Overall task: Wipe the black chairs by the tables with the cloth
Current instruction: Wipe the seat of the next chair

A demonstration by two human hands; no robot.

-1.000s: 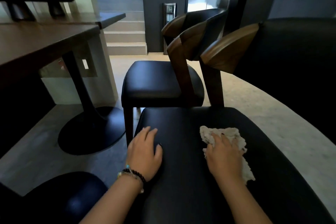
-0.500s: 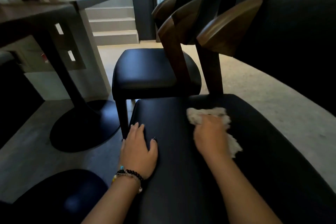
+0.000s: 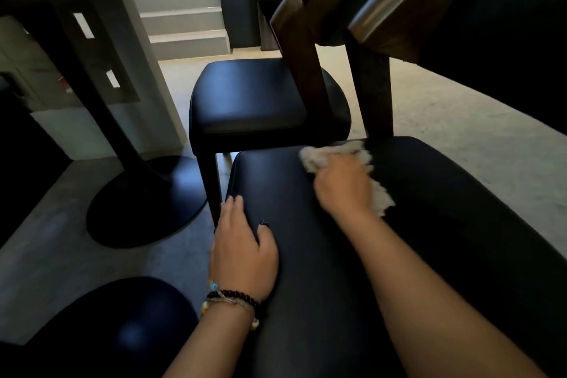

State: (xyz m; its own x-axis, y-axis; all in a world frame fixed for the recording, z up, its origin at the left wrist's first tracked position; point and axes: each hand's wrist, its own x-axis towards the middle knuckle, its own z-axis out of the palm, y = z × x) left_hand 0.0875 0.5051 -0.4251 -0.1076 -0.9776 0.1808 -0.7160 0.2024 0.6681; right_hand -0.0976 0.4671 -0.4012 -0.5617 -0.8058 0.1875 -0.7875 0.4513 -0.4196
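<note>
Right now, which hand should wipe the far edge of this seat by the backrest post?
Right. The right hand already presses the cloth there; the left hand lies flat, bracing the near seat edge.

Head view, downward, close over chair seat [image 3: 306, 255]

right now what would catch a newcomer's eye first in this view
The pale cloth stands out most, pressed under the right hand at the far edge of the near black chair seat, close to the wooden back post. The left hand, with beaded bracelets on its wrist, rests flat on the seat's left edge. Beyond stands a second black chair, with a black table base to the left.
</note>
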